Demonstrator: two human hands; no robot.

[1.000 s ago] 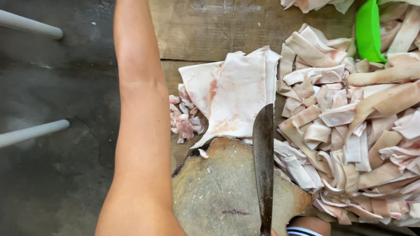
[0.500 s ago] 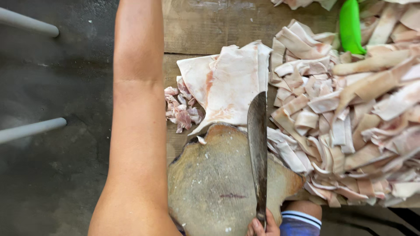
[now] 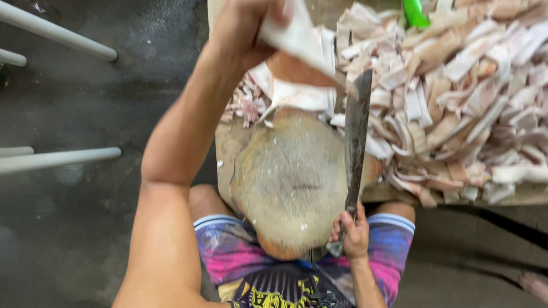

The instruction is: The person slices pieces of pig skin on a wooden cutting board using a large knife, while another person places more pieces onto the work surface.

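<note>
Left hand (image 3: 245,25): fingers clamped on a pale pork skin sheet (image 3: 297,40), lifted far.
Right hand (image 3: 355,231): fingers wrapped around cleaver (image 3: 357,131) handle, near.
Chopping block (image 3: 294,177): round, bare.
Right: heaped cut strips (image 3: 468,97).

Chopping block (image 3: 291,182) left of meat strips (image 3: 456,97).

Soft, even daylight with faint shadows — motion blur smears the whole view, edges stretched by wide-angle distortion.

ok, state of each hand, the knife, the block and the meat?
left hand: raised, gripping a pale slab
right hand: closed on cleaver handle
cleaver: blade flat, pointing away
chopping block: bare, scarred
cut strips: heaped on table
</note>
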